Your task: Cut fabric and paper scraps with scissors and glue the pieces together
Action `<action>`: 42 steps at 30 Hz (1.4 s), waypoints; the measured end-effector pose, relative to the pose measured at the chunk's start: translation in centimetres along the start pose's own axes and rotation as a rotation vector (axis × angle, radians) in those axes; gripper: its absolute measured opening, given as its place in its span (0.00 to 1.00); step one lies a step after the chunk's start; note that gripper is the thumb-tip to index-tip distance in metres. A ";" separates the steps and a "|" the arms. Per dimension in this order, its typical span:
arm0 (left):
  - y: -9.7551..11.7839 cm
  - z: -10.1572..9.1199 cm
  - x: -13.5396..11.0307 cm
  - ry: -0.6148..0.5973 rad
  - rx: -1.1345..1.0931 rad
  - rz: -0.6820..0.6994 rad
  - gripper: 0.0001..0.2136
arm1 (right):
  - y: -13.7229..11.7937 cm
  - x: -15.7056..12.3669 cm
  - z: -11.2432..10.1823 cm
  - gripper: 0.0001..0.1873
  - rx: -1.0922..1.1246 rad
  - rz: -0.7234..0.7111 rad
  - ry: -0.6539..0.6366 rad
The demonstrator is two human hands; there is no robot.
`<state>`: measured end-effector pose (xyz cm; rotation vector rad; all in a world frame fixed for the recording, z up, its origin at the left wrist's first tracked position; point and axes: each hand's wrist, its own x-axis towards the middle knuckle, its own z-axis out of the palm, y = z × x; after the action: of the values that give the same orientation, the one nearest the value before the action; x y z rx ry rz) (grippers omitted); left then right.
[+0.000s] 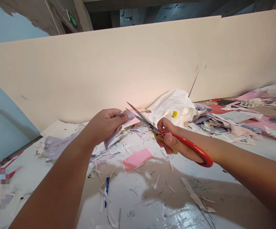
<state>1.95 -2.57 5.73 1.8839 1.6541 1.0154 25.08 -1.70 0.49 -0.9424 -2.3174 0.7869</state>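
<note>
Left hand (pixel 109 125) pinching lavender piece (pixel 110 140); right hand (pixel 166 140) gripping red-handled scissors (pixel 183 140), blades (pixel 140 114) parting toward ten o'clock; pink patch (pixel 138 160) lying at six.

The fingers of the left hand (pixel 105 125) pinched a pale scrap (pixel 110 140), perhaps fabric; the right hand (pixel 177 144) held red-handled scissors (pixel 195 147), blades parted near it. A pink piece (pixel 138 159) lay beside trimmings (pixel 140 136) on the counter (pixel 157 194).

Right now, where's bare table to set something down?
Barest: the near white tabletop, between the blue strip and the long white offcut, in front of the pink piece; only thin slivers there. Crowded: the shreds behind the pink piece, and beyond the scissors, the white bag and layered scraps.
</note>
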 end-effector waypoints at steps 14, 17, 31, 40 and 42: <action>0.4 0.6 -0.1 -0.054 -0.045 -0.042 0.19 | -0.7 -0.1 0.1 0.28 0.055 0.063 -0.033; 0.5 0.6 -0.1 -0.080 -0.088 -0.039 0.18 | -0.9 -0.2 -0.1 0.28 0.045 0.077 -0.049; 0.1 0.5 0.2 -0.142 -0.171 -0.064 0.13 | -1.1 -0.3 0.2 0.27 0.068 0.065 0.027; -0.2 0.6 0.3 -0.216 -0.207 -0.060 0.11 | -0.8 -0.2 0.5 0.27 0.126 0.068 0.037; -0.4 1.2 0.4 -0.176 -0.195 -0.040 0.11 | -0.4 0.1 0.7 0.27 0.217 0.055 0.056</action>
<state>2.59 -1.90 4.79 1.7515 1.4326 0.9301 24.36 -2.08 0.34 -0.9214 -2.1149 0.9989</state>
